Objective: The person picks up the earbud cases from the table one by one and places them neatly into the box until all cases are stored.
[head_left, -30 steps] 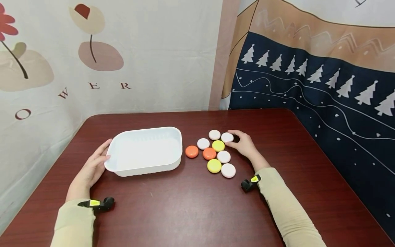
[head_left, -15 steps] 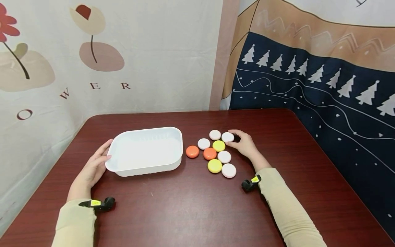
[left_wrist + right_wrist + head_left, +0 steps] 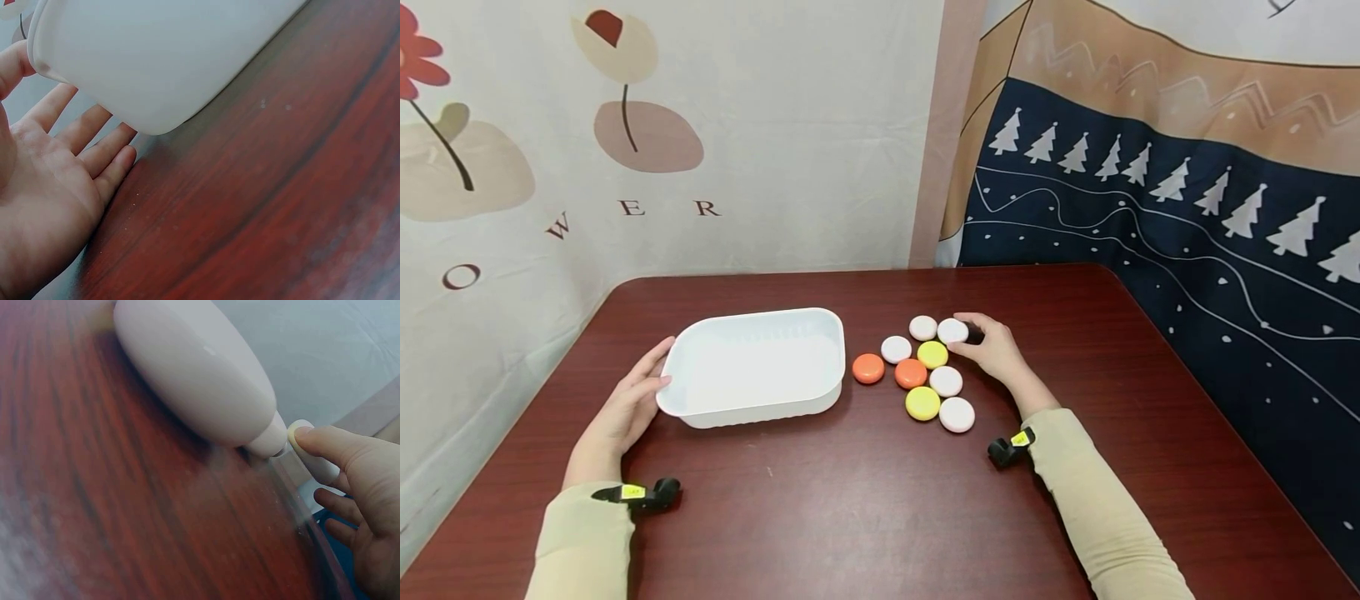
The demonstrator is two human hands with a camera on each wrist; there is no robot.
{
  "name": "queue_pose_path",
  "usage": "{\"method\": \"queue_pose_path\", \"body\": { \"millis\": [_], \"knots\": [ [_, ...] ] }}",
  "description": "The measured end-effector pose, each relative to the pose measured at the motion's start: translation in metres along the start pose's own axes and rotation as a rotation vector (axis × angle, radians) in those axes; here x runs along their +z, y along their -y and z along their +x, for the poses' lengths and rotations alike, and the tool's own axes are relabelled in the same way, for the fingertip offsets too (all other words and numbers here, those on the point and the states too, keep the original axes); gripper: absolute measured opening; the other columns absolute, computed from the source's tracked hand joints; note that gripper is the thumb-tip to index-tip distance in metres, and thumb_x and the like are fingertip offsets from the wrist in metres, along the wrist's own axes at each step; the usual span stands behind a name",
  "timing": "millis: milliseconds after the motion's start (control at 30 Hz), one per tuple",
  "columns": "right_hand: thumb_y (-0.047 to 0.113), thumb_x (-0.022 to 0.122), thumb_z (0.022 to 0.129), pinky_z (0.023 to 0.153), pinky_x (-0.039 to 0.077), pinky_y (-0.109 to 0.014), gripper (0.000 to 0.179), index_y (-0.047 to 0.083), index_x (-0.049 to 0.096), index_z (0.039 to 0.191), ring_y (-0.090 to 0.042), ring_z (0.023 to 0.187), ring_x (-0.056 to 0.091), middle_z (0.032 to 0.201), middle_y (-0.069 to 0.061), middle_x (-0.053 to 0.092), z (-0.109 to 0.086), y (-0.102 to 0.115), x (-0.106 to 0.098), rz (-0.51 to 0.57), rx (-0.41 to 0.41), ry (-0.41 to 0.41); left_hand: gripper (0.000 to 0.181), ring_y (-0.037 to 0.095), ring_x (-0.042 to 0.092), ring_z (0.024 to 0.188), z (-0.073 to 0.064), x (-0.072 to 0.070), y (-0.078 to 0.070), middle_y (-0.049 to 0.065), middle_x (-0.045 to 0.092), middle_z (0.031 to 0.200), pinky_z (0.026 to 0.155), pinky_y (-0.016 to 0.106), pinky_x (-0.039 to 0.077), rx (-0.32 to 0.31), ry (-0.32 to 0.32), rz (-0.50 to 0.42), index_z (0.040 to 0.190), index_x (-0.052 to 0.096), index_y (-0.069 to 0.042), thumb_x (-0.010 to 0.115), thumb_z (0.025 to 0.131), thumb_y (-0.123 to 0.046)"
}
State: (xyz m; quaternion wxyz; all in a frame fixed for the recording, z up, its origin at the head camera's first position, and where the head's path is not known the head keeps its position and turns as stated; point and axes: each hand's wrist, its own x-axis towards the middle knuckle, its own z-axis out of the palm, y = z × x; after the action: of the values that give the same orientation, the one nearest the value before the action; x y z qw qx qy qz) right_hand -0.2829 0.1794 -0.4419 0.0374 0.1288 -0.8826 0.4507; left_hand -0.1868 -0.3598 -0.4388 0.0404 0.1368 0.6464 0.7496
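In the head view, my left hand (image 3: 617,417) holds the left end of a white rectangular tray (image 3: 715,418), thumb at its rim. In the left wrist view, the other fingers (image 3: 94,125) reach behind and under the tray's end. My right hand (image 3: 996,350) pinches a smooth white round disc (image 3: 952,331) between thumb and forefinger at the back of a loose group. The right wrist view has this white disc (image 3: 312,459) tilted between the digits. Around it lie other white discs (image 3: 922,327), yellow discs (image 3: 932,355) and orange discs (image 3: 911,373).
The dark red table (image 3: 820,517) has rounded back corners. The disc group sits just right of the tray, with one orange disc (image 3: 868,368) closest to it. Printed cloths (image 3: 805,142) hang behind and to the right. A small black camera sits on each wrist.
The white disc pinched in my right hand has shifted very slightly up and left. The left hand, tray and other discs stay where they were.
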Motion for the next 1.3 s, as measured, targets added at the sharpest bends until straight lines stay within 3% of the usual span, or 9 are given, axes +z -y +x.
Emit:
{"method": "queue_pose_path", "body": {
  "millis": [567,900,1133,1300],
  "knots": [
    [0.015,0.077,0.082,0.098,0.039,-0.045,0.052,0.005,0.058,0.129,-0.028,0.119,0.05,0.128,-0.011,0.057,-0.004,0.028,0.003,0.018,-0.11,-0.025,0.06,0.0,0.032,0.127,0.0,0.0,-0.001,0.002,0.018,0.152,0.095,0.015,0.031,-0.006,-0.011,0.005,0.154,0.01,-0.01,0.034,0.1,0.0],
    [0.017,0.077,0.082,0.098,0.039,-0.043,0.051,0.008,0.059,0.129,-0.025,0.119,0.05,0.128,-0.007,0.058,-0.004,0.045,0.009,0.023,-0.14,-0.002,0.06,0.0,0.032,0.127,0.0,0.0,-0.002,0.002,0.017,0.152,0.096,0.015,0.032,0.004,0.007,-0.005,0.154,0.008,-0.008,0.033,0.1,0.0],
    [0.015,0.079,0.08,0.096,0.041,-0.047,0.052,0.007,0.06,0.128,-0.028,0.115,0.052,0.125,-0.007,0.059,-0.006,0.057,0.017,0.074,-0.162,0.017,0.059,0.0,0.032,0.127,0.001,0.0,-0.003,0.002,0.017,0.152,0.096,0.015,0.032,-0.003,0.007,-0.001,0.154,0.007,-0.008,0.031,0.101,-0.001],
    [0.014,0.08,0.078,0.092,0.044,-0.046,0.052,0.01,0.062,0.127,-0.023,0.11,0.054,0.124,-0.005,0.06,-0.008,0.067,0.025,0.114,-0.15,0.03,0.06,0.0,0.032,0.126,0.0,0.001,-0.004,0.003,0.015,0.152,0.095,0.014,0.032,-0.012,0.001,0.004,0.154,0.005,-0.008,0.032,0.101,-0.002]
  ]
}}
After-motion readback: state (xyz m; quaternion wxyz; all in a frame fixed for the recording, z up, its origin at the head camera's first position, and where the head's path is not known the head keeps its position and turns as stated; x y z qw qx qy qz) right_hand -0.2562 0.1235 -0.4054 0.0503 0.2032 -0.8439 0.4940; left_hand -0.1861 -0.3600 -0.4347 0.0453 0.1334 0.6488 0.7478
